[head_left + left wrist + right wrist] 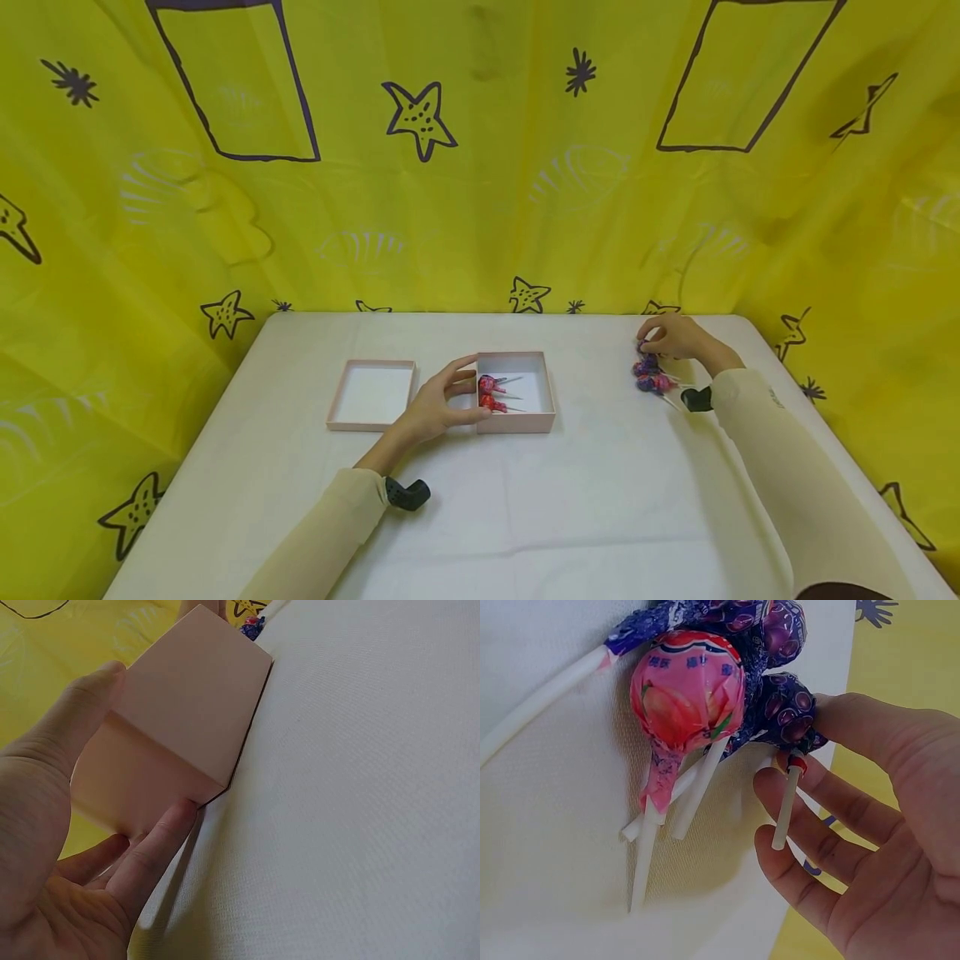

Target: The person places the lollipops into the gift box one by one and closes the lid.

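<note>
The step in hand looks like the picking of one more sweet: the right hand (675, 337), in the upper right part of the surface (585, 500), pinches the stick of a purple lollipop (787, 720) at the edge of the lollipop pile (649, 373). The left hand (435, 408) rests with spread fingers against the left wall of the pink box (516, 421) in the middle, where two red lollipops (489, 393) lie. I judge the next move calls for lifting the purple one free of the pile and carrying it left to the box.
</note>
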`<state>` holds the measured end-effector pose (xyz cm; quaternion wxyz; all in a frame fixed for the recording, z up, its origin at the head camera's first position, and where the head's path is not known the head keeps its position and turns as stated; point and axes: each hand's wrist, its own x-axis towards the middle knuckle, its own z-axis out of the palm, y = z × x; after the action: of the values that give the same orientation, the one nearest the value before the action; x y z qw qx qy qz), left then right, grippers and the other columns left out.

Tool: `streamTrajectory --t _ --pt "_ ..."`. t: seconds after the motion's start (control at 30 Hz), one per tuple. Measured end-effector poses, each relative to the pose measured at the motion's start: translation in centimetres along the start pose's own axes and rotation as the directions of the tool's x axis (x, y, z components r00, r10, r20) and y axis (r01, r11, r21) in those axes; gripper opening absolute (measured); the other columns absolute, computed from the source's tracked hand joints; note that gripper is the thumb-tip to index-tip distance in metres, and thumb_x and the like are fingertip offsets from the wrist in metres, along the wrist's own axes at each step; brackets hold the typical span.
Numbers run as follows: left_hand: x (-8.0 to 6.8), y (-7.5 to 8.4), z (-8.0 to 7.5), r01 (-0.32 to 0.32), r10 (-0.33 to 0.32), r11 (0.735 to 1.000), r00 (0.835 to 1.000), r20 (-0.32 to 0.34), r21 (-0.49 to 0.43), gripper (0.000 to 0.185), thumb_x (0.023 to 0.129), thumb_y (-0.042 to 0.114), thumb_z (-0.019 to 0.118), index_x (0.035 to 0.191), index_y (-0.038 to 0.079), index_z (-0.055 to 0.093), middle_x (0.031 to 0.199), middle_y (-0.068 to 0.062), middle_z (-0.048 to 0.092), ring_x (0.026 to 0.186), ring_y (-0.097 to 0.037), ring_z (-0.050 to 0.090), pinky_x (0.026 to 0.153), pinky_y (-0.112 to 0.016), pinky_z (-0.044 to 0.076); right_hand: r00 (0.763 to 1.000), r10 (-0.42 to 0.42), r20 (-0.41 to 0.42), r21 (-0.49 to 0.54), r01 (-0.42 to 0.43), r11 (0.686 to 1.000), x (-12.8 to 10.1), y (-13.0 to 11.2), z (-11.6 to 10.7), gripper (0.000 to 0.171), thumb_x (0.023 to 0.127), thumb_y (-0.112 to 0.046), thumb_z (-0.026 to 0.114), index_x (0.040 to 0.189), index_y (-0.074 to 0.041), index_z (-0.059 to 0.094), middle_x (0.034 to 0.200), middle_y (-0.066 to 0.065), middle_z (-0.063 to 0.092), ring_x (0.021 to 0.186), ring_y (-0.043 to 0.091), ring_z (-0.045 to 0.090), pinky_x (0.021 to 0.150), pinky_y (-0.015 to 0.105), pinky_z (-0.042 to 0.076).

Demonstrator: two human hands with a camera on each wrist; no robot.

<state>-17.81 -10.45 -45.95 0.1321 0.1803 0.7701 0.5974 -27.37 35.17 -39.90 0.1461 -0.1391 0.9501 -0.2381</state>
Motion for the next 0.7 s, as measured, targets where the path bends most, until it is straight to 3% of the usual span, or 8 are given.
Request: streamTrajectory --t 0.13,0.43,0.7 --pt "0.0 0.0 0.0 0.005 -0.005 1.000 1.000 0.004 -0.004 0.090 0.085 0.021 0.087 0.159 0.026 0.037 0.155 -0.015 0.047 0.138 -0.033 0.051 0.110 -0.052 0.045 1.000 -0.004 -0.005 -0.007 0.004 1.000 -0.1 -0.1 -0.1 0.021 0.098 -0.008 0.067 0.115 0.004 0.069 0.097 0.018 0.072 0.077 0.026 0.062 0.068 0.036 0.055" --pt "-0.1 0.1 0.0 0.021 -0.021 1.000 1.000 0.005 -0.005 0.090 0.084 0.022 0.087 0.159 0.029 0.037 0.156 -0.014 0.046 0.139 -0.032 0.051 0.109 -0.051 0.046 0.996 -0.078 -0.044 -0.083 0.074 0.994 -0.5 -0.6 -0.6 0.021 0.094 -0.009 0.073 0.111 0.002 0.070 0.105 0.023 0.071 0.095 0.040 0.066 0.086 0.057 0.056" --pt "-0.1 0.1 0.0 0.026 -0.026 1.000 1.000 0.002 -0.004 0.089 0.085 0.022 0.087 0.158 0.029 0.037 0.156 -0.013 0.047 0.139 -0.032 0.051 0.109 -0.052 0.046 0.990 -0.140 -0.036 -0.079 0.136 0.988 -1.0 -2.3 -1.6 0.019 0.094 -0.007 0.073 0.111 0.000 0.070 0.104 0.018 0.073 0.095 0.038 0.068 0.086 0.054 0.058"
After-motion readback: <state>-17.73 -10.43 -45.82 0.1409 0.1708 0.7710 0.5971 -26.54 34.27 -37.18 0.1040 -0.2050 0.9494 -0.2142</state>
